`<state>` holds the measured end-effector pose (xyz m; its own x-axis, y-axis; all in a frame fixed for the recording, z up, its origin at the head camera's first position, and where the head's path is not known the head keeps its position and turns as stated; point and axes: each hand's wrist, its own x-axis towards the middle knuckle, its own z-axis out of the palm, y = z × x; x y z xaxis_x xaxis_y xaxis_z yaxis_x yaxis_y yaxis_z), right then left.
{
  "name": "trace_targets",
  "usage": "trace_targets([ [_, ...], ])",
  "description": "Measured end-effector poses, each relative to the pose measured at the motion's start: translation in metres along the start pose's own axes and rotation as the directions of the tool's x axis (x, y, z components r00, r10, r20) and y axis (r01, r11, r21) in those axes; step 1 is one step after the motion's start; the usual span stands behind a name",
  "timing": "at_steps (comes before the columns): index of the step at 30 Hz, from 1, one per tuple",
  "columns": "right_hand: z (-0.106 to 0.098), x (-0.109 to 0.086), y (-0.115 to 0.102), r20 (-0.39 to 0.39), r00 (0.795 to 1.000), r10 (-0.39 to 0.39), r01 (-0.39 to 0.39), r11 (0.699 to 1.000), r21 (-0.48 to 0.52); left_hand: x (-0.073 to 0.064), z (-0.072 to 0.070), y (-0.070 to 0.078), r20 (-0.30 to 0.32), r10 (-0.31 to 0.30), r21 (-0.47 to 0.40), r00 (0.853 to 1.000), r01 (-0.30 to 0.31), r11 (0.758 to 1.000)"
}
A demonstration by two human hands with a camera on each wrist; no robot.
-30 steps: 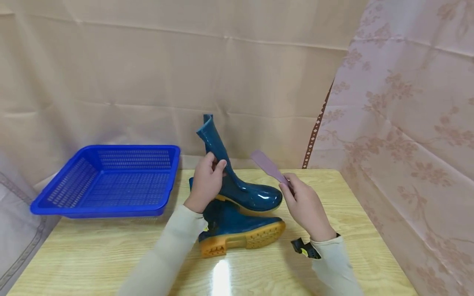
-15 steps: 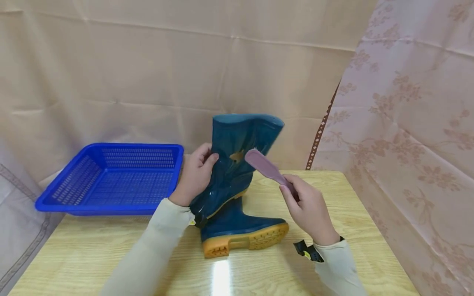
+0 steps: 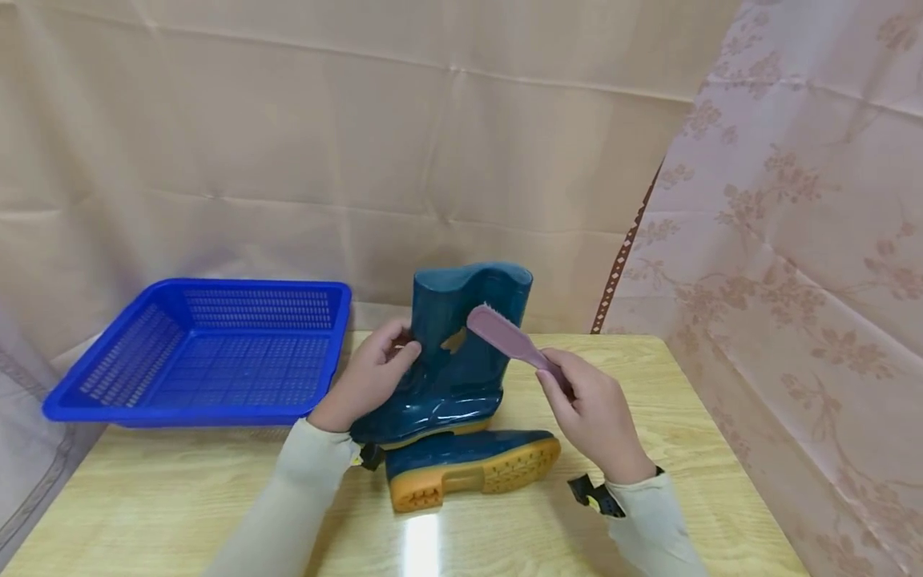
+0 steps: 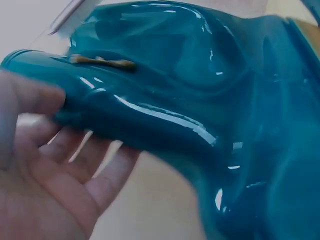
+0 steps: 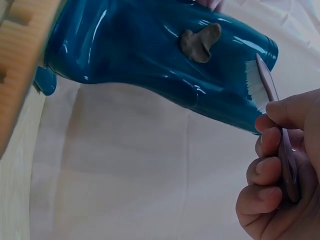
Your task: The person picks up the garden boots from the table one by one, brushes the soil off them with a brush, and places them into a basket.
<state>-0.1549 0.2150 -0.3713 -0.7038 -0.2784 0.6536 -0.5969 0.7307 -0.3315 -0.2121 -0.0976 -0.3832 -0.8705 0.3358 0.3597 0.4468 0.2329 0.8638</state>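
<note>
A shiny dark teal rain boot (image 3: 461,393) stands roughly upright with its toe to the left. My left hand (image 3: 375,373) grips the back edge of its shaft, thumb on one side and fingers on the other, as the left wrist view (image 4: 55,165) also has it. On the shaft sits a brown-grey, mud-like lump (image 5: 201,44). My right hand (image 3: 594,413) holds a mauve brush (image 3: 508,332) by its handle. Its white bristles (image 5: 256,86) face the shaft near the top; whether they touch cannot be told. A second rain boot (image 3: 476,469) lies on its side in front, orange sole toward me.
A blue plastic basket (image 3: 195,413) with mesh walls stands on the left of the wooden table (image 3: 562,529). Behind the table hangs a beige cloth (image 3: 288,144), and a floral cloth (image 3: 815,240) hangs at the right.
The held rain boot has turned from toe-right to toe-left, showing the lump, then come lower. My left hand has shifted left and down with it. The brush has moved slightly left.
</note>
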Motion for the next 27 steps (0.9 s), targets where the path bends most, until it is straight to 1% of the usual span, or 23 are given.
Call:
trace_targets([
  [3,0.001,-0.001,0.001,0.005,1.0,-0.003,0.003,1.0,-0.008,-0.004,-0.003,0.003,0.013,0.0,0.087,1.0,-0.001,0.996],
  [5,0.002,-0.002,0.001,0.01,1.0,-0.003,0.003,1.0,-0.014,-0.005,-0.003,0.005,0.004,-0.003,0.144,1.0,0.003,0.99],
  [8,0.003,-0.003,0.001,0.007,1.0,-0.001,0.001,1.0,-0.014,-0.006,0.0,0.008,-0.067,-0.034,0.167,0.997,0.045,0.985],
  [11,0.005,-0.003,0.0,-0.01,1.0,-0.007,0.007,1.0,0.005,-0.005,0.003,0.009,-0.169,-0.055,0.147,0.984,0.08,0.986],
  [13,0.007,-0.002,-0.001,-0.02,1.0,-0.01,0.011,1.0,0.024,-0.006,0.004,0.009,-0.229,-0.049,0.13,0.972,0.08,0.988],
  [15,0.008,-0.001,-0.003,-0.026,1.0,-0.01,0.011,0.999,0.045,-0.005,0.005,0.009,-0.262,-0.035,0.121,0.964,0.069,0.99],
  [17,0.01,0.002,-0.005,-0.032,0.999,-0.001,0.003,0.998,0.063,-0.005,0.005,0.009,-0.276,-0.022,0.121,0.961,0.057,0.991],
  [21,0.011,0.008,-0.012,-0.056,0.998,0.009,-0.004,0.995,0.1,-0.005,0.005,0.012,-0.28,-0.01,0.144,0.96,0.052,0.988],
  [24,0.009,0.01,-0.017,-0.064,0.998,-0.025,0.032,0.994,0.105,-0.005,0.006,0.013,-0.287,-0.009,0.161,0.958,0.057,0.985],
  [27,0.009,0.009,-0.019,-0.042,0.996,-0.08,0.083,0.993,0.083,-0.005,0.007,0.014,-0.292,-0.006,0.177,0.956,0.06,0.982],
])
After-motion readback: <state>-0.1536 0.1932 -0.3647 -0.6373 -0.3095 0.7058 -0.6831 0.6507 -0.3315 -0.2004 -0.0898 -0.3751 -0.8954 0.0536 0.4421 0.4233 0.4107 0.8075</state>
